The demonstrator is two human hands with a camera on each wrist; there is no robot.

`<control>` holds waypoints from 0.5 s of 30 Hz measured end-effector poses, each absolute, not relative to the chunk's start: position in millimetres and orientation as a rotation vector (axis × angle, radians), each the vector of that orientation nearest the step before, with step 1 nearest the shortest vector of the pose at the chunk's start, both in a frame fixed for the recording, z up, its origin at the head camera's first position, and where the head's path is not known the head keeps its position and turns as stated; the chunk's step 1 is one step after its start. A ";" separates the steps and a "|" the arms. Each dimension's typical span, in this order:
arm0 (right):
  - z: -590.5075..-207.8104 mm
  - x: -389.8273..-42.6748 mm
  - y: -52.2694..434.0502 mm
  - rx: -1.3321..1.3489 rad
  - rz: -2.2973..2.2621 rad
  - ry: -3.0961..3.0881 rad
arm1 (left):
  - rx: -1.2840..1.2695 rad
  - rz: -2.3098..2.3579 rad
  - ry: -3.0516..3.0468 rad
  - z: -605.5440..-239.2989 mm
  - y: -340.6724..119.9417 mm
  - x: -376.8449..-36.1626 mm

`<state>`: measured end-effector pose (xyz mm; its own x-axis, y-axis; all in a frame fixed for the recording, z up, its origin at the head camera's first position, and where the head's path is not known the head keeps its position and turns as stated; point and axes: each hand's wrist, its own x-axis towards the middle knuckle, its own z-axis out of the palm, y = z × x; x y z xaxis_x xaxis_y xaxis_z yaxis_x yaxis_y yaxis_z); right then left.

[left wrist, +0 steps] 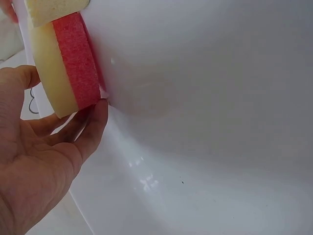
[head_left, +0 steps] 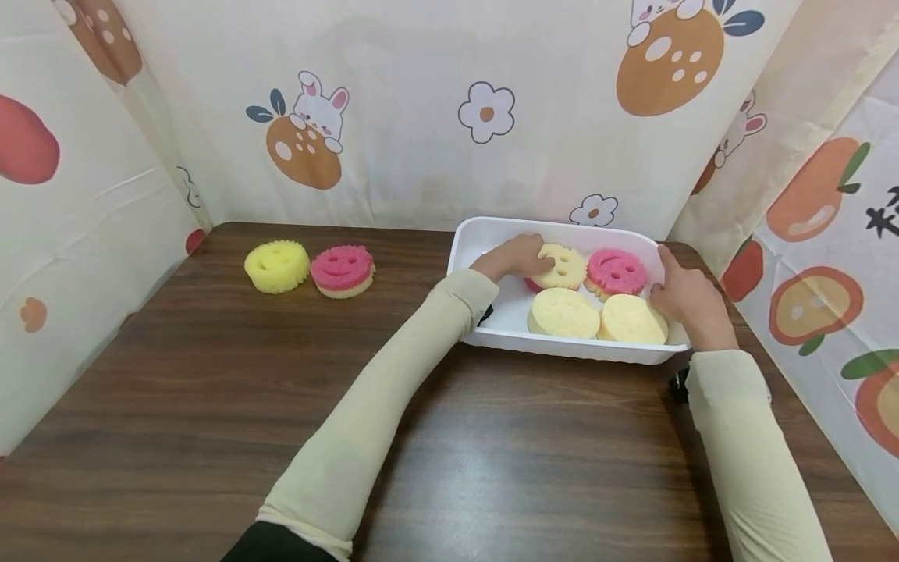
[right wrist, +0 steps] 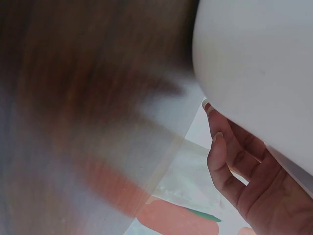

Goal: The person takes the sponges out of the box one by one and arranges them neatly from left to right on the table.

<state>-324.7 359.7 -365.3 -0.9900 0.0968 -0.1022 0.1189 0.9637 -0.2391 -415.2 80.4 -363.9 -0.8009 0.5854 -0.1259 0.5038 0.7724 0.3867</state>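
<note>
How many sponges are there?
6. On the table: a yellow sponge and a pink sponge. In the tray: the cream sponge the left hand pinches, another pink sponge beside it, the front-left sponge and the front-right sponge.

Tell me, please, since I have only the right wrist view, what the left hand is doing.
Observer: The left hand grips a cream-and-pink sponge within the white tray.
Operator: Thank you; what else does the tray hold?
Observer: Three more: a pink-topped sponge and two cream-topped sponges along the near side.
Operator: Are there any sponges outside it, please?
Observer: Yes, a yellow sponge and a pink-and-cream sponge lie on the table, left of the tray.
</note>
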 end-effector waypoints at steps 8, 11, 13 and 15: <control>-365.9 -325.0 359.4 0.158 -0.371 3.046 | 0.890 0.534 2.721 -362.0 80.1 -414.6; -366.0 -325.1 359.4 0.159 -0.369 3.048 | 0.901 0.535 2.723 -360.7 80.5 -414.1; -366.1 -325.1 359.2 0.163 -0.372 3.044 | 0.897 0.541 2.720 -360.3 80.4 -413.8; -366.4 -325.2 359.1 0.163 -0.374 3.037 | 0.893 0.542 2.716 -360.5 80.2 -413.9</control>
<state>-325.2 359.1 -366.4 -0.9913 0.0961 -0.0900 0.1150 0.9646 -0.2374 -413.9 80.2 -360.5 -0.7874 0.6080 -0.1016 0.5223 0.7456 0.4137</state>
